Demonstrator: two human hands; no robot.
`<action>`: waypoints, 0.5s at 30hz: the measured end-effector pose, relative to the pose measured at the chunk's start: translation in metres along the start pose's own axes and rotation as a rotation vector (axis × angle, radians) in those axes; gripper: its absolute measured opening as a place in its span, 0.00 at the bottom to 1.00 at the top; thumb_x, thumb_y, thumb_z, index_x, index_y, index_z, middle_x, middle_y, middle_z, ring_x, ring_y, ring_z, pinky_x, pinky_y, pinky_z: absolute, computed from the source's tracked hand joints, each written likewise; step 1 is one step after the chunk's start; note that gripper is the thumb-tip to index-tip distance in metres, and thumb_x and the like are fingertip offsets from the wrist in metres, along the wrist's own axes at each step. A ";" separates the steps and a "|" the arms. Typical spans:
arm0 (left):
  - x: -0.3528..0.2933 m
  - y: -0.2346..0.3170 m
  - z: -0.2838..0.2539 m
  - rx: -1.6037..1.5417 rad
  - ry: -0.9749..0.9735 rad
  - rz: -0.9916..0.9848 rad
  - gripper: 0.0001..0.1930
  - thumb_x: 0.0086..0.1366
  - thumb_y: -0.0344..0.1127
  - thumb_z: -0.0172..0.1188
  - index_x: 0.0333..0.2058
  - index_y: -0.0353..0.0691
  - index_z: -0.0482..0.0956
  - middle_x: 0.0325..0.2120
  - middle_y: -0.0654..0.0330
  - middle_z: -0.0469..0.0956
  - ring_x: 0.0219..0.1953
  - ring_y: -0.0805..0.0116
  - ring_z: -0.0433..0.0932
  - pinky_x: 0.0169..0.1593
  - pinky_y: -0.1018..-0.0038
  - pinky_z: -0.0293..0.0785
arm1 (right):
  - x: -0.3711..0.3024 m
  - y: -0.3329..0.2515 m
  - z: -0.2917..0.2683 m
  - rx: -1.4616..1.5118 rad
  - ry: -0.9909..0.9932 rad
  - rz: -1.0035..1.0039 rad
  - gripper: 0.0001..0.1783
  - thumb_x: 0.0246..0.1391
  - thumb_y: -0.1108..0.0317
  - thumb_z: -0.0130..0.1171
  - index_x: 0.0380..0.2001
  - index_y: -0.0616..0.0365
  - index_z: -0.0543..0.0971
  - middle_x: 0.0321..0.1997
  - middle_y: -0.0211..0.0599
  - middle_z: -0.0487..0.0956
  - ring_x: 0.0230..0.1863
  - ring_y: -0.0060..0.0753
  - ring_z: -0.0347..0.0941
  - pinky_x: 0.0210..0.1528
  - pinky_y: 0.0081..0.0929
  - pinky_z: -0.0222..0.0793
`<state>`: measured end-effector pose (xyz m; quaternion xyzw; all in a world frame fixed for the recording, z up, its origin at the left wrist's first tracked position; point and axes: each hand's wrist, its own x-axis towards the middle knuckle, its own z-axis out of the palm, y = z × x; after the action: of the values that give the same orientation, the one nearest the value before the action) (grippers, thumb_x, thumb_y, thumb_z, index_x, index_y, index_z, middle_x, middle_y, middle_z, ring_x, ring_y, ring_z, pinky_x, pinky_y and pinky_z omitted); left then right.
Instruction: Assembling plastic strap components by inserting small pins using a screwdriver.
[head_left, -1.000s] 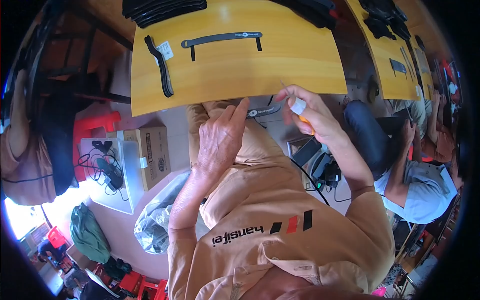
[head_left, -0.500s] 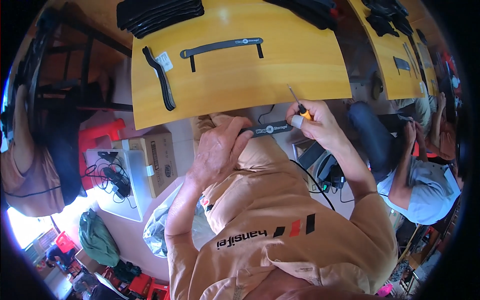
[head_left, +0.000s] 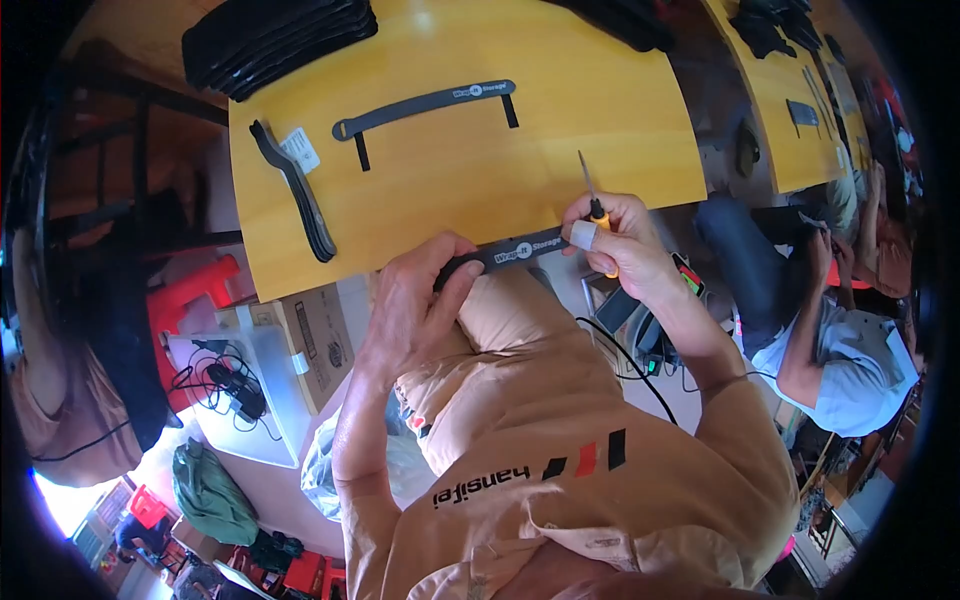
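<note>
Strap held at the near edge of a yellow table, screwdriver poised above it.

The table fills the top of the view; on it a stack of black straps sits at 11 o'clock, a flat strap at 12 and a curved bundle at 10, seemingly within reach. The grey strap lies along the table's near edge at centre. The left hand has its fingers closed on its left end, apparently steadying it. The right hand, one finger taped, grips a screwdriver with fingers curled round the handle, tip pointing up to 12 o'clock, clear of the strap.
</note>
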<state>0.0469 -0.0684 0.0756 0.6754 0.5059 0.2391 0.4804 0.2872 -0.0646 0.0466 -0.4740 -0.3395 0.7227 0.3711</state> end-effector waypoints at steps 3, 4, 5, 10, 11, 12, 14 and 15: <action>0.003 -0.014 -0.018 -0.070 -0.021 0.017 0.08 0.56 0.30 0.55 0.33 0.32 0.71 0.22 0.54 0.72 0.22 0.66 0.69 0.28 0.75 0.65 | 0.010 -0.005 -0.005 -0.072 0.088 -0.040 0.05 0.47 0.74 0.57 0.28 0.62 0.73 0.22 0.31 0.73 0.11 0.07 0.55 0.12 0.07 0.47; 0.001 -0.018 -0.028 -0.063 -0.012 0.009 0.08 0.56 0.30 0.55 0.33 0.32 0.71 0.22 0.54 0.72 0.22 0.66 0.69 0.28 0.75 0.65 | 0.015 -0.008 -0.006 -0.069 0.076 -0.039 0.05 0.47 0.74 0.57 0.28 0.62 0.73 0.22 0.31 0.73 0.11 0.07 0.55 0.12 0.07 0.47; 0.002 -0.022 -0.038 -0.079 -0.023 -0.048 0.09 0.55 0.29 0.56 0.33 0.31 0.71 0.22 0.56 0.72 0.22 0.70 0.68 0.28 0.76 0.64 | 0.018 -0.013 -0.009 -0.152 0.111 -0.067 0.04 0.47 0.74 0.57 0.28 0.62 0.73 0.21 0.30 0.73 0.11 0.07 0.54 0.11 0.07 0.46; 0.007 -0.032 -0.063 -0.485 0.132 -0.320 0.08 0.56 0.26 0.55 0.35 0.30 0.72 0.22 0.61 0.74 0.25 0.79 0.69 0.28 0.84 0.66 | 0.045 -0.028 -0.016 -0.239 0.129 -0.126 0.05 0.48 0.72 0.57 0.28 0.62 0.74 0.21 0.32 0.74 0.10 0.06 0.53 0.11 0.07 0.45; 0.013 -0.033 -0.062 -0.503 0.208 -0.324 0.07 0.58 0.25 0.54 0.36 0.30 0.71 0.23 0.61 0.75 0.25 0.79 0.71 0.28 0.84 0.68 | 0.051 -0.030 -0.016 -0.234 0.131 -0.116 0.06 0.48 0.72 0.58 0.29 0.62 0.74 0.21 0.32 0.74 0.10 0.07 0.53 0.11 0.07 0.45; 0.019 -0.035 -0.060 -0.502 0.210 -0.331 0.07 0.58 0.25 0.54 0.36 0.30 0.71 0.23 0.61 0.75 0.25 0.79 0.71 0.28 0.84 0.68 | 0.056 -0.032 -0.015 -0.231 0.127 -0.110 0.06 0.48 0.72 0.58 0.29 0.62 0.74 0.21 0.32 0.74 0.10 0.07 0.53 0.11 0.07 0.45; 0.033 -0.041 -0.056 -0.572 0.427 -0.275 0.06 0.58 0.24 0.53 0.35 0.31 0.72 0.24 0.59 0.76 0.24 0.77 0.74 0.27 0.83 0.71 | 0.068 -0.036 -0.016 -0.257 0.123 -0.140 0.05 0.48 0.73 0.57 0.29 0.62 0.74 0.22 0.31 0.74 0.10 0.06 0.53 0.11 0.07 0.45; 0.038 -0.048 -0.055 -0.578 0.505 -0.271 0.05 0.57 0.24 0.54 0.33 0.31 0.72 0.23 0.57 0.76 0.23 0.75 0.75 0.26 0.83 0.72 | 0.075 -0.036 -0.016 -0.256 0.131 -0.135 0.05 0.48 0.73 0.57 0.29 0.62 0.74 0.22 0.31 0.74 0.10 0.06 0.53 0.11 0.07 0.45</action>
<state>-0.0053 -0.0102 0.0503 0.3599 0.6045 0.4644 0.5380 0.2896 0.0196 0.0396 -0.5397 -0.4351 0.6144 0.3767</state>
